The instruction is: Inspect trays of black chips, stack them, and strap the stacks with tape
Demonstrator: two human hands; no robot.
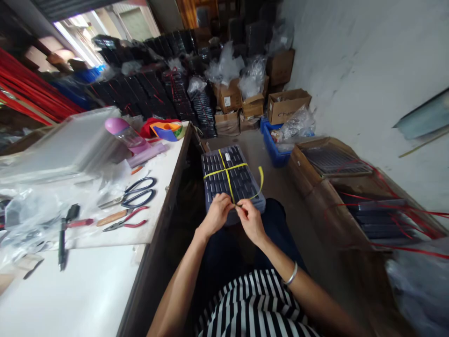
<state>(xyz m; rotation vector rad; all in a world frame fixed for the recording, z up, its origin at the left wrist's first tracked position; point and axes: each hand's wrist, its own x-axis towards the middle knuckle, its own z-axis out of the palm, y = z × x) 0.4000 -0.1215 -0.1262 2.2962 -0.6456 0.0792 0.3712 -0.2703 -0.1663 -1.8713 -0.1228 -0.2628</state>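
A clear plastic case filled with rows of dark pieces stands in front of my knees. Yellow strap crosses over its top both ways, and a loose end curls up at the right side. At the near edge of the case, my left hand pinches the strap with fingers closed. My right hand is just beside it, thumb and fingertips closed on the strap too. The two sets of fingertips nearly meet, and the exact spot between them is partly covered.
On the left-hand table lie scissors, pliers, a marker and a pink bottle. To the right are a blue crate and an open carton with red straps. Stacked dark cases fill the back.
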